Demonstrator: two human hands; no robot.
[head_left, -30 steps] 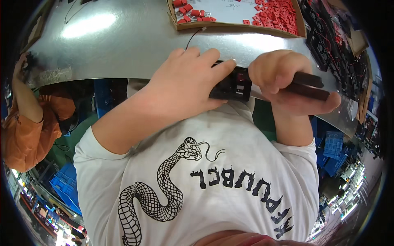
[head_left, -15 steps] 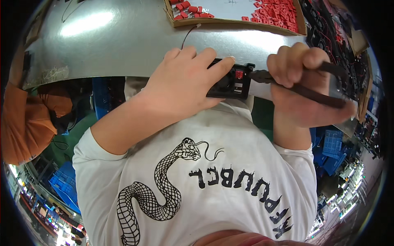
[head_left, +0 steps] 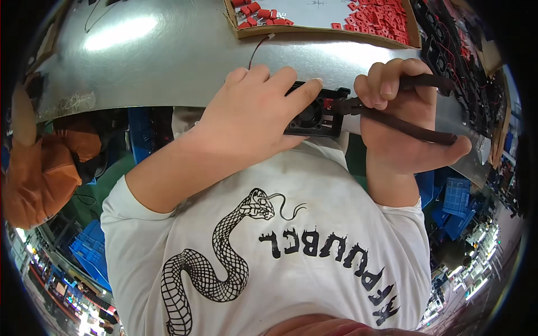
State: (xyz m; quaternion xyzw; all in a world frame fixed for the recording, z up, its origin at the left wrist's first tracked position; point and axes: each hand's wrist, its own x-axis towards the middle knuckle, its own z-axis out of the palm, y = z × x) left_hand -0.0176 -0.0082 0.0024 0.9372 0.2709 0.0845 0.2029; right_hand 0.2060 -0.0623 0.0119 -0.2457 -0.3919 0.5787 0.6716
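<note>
My left hand (head_left: 255,106) is closed over a black plastic housing with a round fan (head_left: 315,116) in it, at the near edge of the metal table. The hand covers the housing's left part. A small red piece (head_left: 328,104) sits in the housing's right end. My right hand (head_left: 395,120) grips dark-handled pliers (head_left: 417,129), their handles spread apart. The pliers' jaws reach over the housing's right end, at the red piece; whether they touch it I cannot tell.
Behind the hands, a shallow cardboard tray (head_left: 330,31) holds many small red parts (head_left: 381,19). A thin cable (head_left: 258,49) lies on the metal table (head_left: 168,67). Black fans with wires (head_left: 443,42) pile up at the right. A person in orange (head_left: 42,179) is at the far left.
My right hand has moved left with the pliers, bringing their jaws over the housing's right end. My left hand stays on the housing.
</note>
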